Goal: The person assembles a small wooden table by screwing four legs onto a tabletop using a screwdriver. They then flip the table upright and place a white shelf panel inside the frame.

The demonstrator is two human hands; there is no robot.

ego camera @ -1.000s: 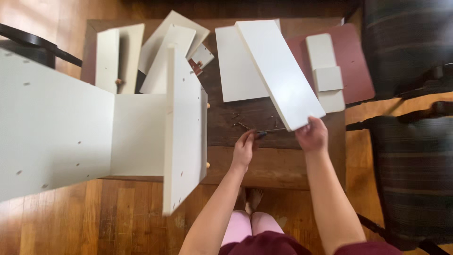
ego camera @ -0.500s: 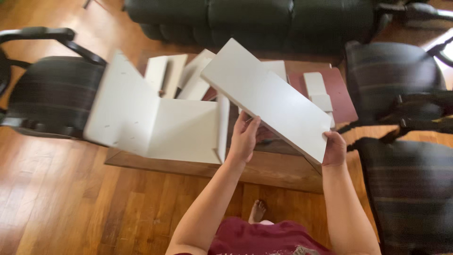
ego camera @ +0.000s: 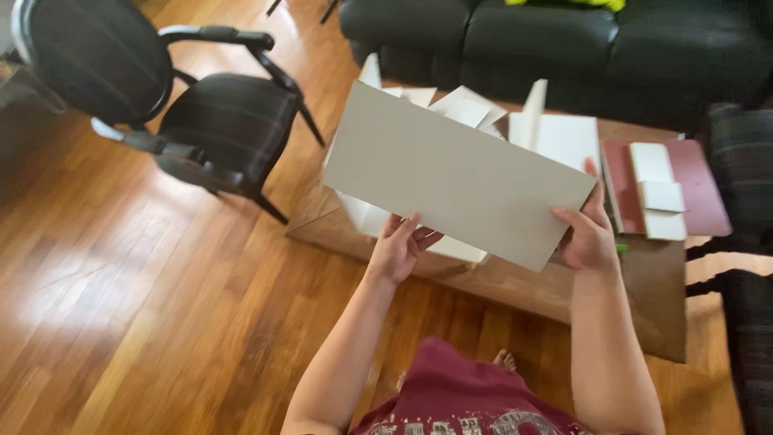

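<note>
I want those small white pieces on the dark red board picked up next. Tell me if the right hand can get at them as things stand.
Probably not yet. The right hand grips the large white panel, so it is occupied. The small white pieces lie uncovered on the dark red board just beside it.

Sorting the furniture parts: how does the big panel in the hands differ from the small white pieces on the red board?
The large panel is long, greyish and held tilted in the air by the left hand and right hand. The small white pieces are much shorter, whiter and lie flat on the red board. Both are flat and rectangular.
</note>
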